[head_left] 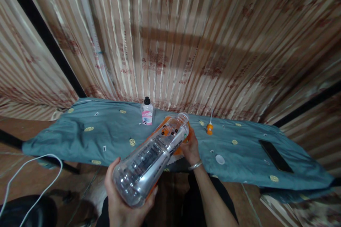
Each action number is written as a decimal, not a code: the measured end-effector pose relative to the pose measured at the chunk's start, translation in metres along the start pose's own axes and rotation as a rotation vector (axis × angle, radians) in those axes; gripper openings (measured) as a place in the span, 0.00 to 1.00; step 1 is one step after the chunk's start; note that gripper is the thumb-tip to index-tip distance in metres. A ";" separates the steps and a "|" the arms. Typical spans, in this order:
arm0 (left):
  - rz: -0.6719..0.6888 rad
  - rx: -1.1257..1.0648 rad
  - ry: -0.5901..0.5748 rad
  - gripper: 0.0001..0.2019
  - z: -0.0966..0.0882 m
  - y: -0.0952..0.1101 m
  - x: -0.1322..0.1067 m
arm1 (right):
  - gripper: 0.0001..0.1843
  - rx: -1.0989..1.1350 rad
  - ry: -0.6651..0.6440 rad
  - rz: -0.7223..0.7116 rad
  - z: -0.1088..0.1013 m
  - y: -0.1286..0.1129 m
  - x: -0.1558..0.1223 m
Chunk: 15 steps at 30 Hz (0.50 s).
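Over teal cloth point(112, 124), hands point(128, 207) point(191, 149) hold a bottle point(149, 163) slantwise, neck point(183, 118) pointing forward-right.

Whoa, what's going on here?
Somebody is holding a big clear bottle at a slant, with the left hand around its bottom. The right hand is up by the neck, next to something orange mostly hidden behind the bottle. The bottle's mouth is uncapped. On the blue-green cloth are a small bottle with a black top, an orange pump top, a white disc and a dark phone.

1 black phone point(276, 156) on teal cloth point(112, 134), right | patterned curtain point(170, 42) behind | 1 white cable point(50, 155), lower left
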State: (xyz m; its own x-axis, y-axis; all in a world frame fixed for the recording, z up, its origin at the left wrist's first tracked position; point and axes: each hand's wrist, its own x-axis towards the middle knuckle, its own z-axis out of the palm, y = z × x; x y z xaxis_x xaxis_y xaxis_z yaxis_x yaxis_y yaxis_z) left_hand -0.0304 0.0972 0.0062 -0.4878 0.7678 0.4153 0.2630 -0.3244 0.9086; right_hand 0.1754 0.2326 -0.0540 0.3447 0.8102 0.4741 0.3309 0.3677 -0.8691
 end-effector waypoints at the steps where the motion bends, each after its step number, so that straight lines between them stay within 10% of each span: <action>1: -0.007 -0.007 -0.007 0.48 0.000 0.001 0.000 | 0.34 -0.003 0.000 0.010 0.000 0.000 0.000; 15: -0.003 0.006 -0.018 0.48 -0.001 0.002 0.001 | 0.36 0.020 -0.020 0.051 -0.002 -0.001 0.000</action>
State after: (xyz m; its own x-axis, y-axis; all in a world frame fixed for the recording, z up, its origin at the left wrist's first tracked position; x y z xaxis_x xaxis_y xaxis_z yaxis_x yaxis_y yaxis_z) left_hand -0.0306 0.0967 0.0086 -0.4741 0.7786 0.4112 0.2663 -0.3184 0.9098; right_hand 0.1769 0.2312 -0.0527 0.3428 0.8369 0.4268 0.2955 0.3352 -0.8946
